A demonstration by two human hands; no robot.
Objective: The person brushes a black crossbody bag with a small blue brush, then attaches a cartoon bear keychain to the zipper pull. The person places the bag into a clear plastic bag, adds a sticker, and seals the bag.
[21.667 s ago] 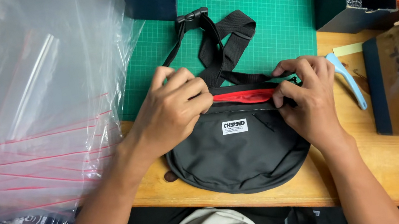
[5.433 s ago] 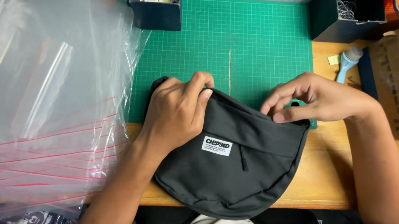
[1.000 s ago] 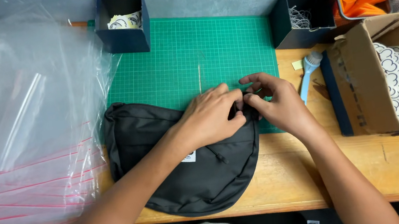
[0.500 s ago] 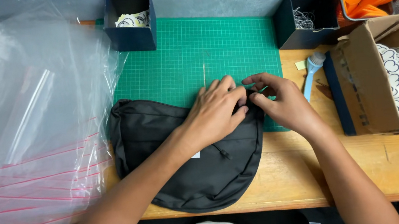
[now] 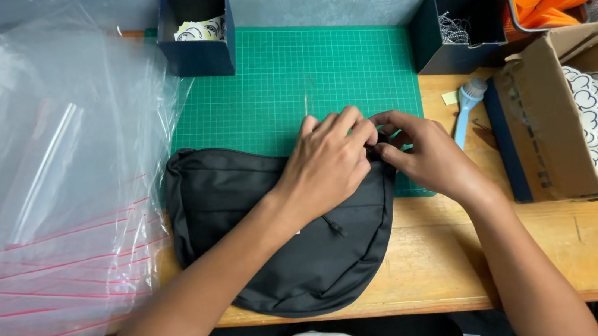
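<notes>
Scene: A black waist bag (image 5: 283,230) lies across the tabletop's (image 5: 460,262) front edge, its upper part on the green cutting mat (image 5: 289,79).
Left hand (image 5: 328,161): Pressed flat on the bag's upper right corner, fingers curled, its grip pinching the fabric there.
Right hand (image 5: 425,157): Meets the left at that corner, fingertips closed on something small and dark; what exactly cannot be told.
Risk: The bag overhangs the front edge; a hard tug at the corner could drag it off.
Change: Half a second earlier the hands sat on the same corner; little has shifted but the camera's framing.
Nearby: Clear plastic bags (image 5: 46,189) at the left edge, a cardboard box (image 5: 578,114) at the right.
</notes>
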